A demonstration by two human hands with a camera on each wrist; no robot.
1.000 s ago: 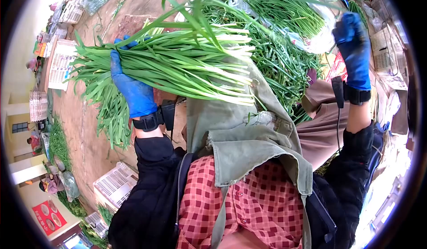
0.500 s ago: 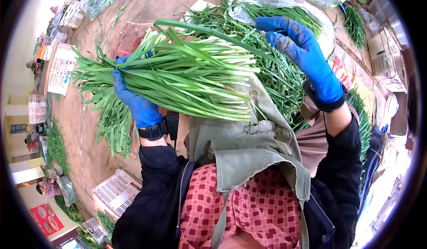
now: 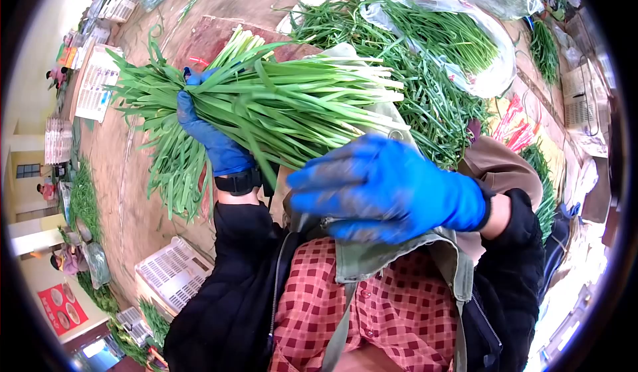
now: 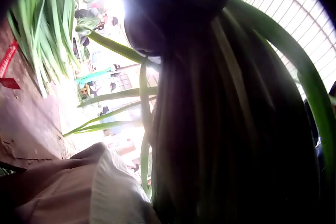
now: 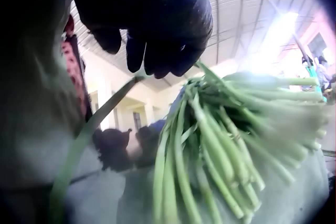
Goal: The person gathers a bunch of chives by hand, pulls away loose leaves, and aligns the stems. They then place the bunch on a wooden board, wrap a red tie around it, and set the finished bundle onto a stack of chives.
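Observation:
My blue-gloved left hand (image 3: 216, 143) grips a thick bunch of garlic chives (image 3: 312, 96) around its leafy part. The pale cut ends (image 5: 231, 171) point right, over a grey-green apron (image 3: 382, 256). My blue-gloved right hand (image 3: 399, 192) is in front of the lap below the bunch, its fingers extended and blurred, pointing left. In the right wrist view its fingertips (image 5: 163, 69) hang over the cut ends, and one long leaf (image 5: 94, 124) reaches up close to them. More chives (image 3: 176, 169) lie beyond the left hand, pale stalks (image 4: 50, 71) showing in the left wrist view.
Loose green leaves (image 3: 435, 109) are heaped on the far right, beside a clear plastic bag (image 3: 505, 80) full of chives. Red strips (image 3: 515, 123) lie near it. A reddish board (image 3: 209, 36) is behind the bunch. White crates (image 3: 176, 276) stand to the left.
The right hand has swung from the far right down and left to the lap. A long leaf that stretched toward it now hangs down from the bunch. The left hand keeps its grip.

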